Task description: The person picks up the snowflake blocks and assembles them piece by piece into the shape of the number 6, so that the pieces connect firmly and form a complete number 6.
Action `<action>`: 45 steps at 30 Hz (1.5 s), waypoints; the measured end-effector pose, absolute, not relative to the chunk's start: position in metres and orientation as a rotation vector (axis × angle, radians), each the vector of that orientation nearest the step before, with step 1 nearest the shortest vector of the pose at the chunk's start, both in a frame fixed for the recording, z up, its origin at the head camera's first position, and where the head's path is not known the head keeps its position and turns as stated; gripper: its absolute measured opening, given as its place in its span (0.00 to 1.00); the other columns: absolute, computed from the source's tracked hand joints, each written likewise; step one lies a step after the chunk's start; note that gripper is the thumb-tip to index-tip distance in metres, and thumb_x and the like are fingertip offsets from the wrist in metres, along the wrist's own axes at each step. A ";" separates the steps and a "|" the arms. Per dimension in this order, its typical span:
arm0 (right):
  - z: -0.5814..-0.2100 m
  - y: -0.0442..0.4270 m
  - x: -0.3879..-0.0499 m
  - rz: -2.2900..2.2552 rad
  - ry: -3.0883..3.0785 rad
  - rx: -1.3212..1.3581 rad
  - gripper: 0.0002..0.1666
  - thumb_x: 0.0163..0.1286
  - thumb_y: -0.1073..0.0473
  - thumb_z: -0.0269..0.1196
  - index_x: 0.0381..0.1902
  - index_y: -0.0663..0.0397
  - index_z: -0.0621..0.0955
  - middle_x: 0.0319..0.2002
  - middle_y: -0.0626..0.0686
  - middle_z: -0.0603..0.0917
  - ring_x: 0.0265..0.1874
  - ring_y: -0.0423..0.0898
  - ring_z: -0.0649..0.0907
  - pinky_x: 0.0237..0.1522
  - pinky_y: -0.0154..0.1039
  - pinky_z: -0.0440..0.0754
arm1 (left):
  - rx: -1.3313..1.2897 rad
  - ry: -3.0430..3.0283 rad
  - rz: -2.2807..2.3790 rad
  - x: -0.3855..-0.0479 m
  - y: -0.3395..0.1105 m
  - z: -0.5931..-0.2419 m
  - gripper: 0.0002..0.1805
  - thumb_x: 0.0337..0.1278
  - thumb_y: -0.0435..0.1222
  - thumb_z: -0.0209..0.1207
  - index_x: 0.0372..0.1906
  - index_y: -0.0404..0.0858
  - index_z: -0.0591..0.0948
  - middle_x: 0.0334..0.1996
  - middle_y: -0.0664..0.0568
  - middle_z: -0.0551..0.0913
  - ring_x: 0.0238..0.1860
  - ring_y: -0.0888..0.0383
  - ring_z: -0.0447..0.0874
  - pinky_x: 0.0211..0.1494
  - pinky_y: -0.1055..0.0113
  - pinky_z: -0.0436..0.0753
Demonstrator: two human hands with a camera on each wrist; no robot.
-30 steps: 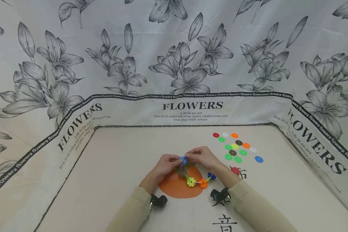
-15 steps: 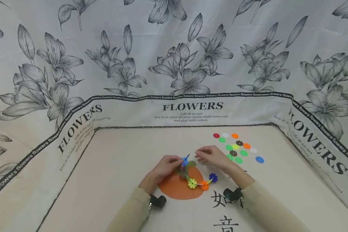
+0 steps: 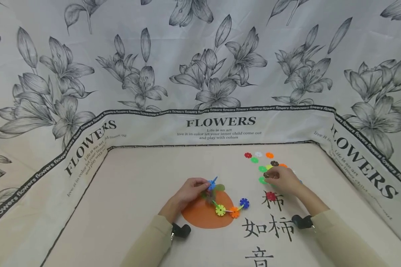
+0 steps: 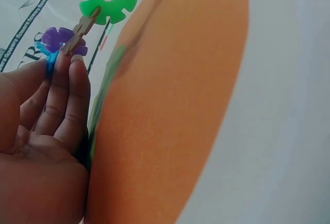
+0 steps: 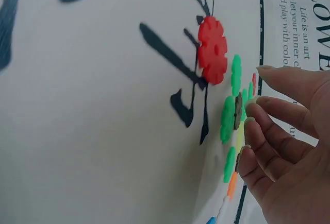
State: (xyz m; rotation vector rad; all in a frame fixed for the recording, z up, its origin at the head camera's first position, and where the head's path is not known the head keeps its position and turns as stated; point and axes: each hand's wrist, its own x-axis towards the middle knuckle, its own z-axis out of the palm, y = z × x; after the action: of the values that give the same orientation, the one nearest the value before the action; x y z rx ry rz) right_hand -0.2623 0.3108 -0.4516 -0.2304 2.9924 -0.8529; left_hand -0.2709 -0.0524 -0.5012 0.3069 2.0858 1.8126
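Left hand [image 3: 191,190]: fingers clamped on a blue disc [image 3: 211,184] of the linked chain [image 3: 217,210], which trails rightward from them. Right hand [image 3: 283,179]: thumb and forefinger apart, nothing between, loose discs [image 5: 227,118] just beside the tips. Step in hand—apparently, selecting a disc. Next move likely requires a pinch—one disc only.
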 end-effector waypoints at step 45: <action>-0.449 0.198 -0.277 -1.727 2.351 -0.377 0.19 0.76 0.65 0.61 0.59 0.72 0.75 0.41 0.70 0.87 0.34 0.52 0.88 0.45 0.47 0.88 | 0.288 2.106 1.793 -0.272 -0.050 -0.500 0.13 0.76 0.39 0.57 0.46 0.33 0.86 0.34 0.52 0.87 0.42 0.58 0.83 0.62 0.58 0.79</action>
State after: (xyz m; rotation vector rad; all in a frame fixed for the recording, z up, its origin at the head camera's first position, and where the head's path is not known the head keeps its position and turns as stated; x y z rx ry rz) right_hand -0.2767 0.1983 -0.4485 -0.3766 2.3508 -1.7268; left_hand -0.2719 -0.0501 -0.5004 0.2885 2.1056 1.7931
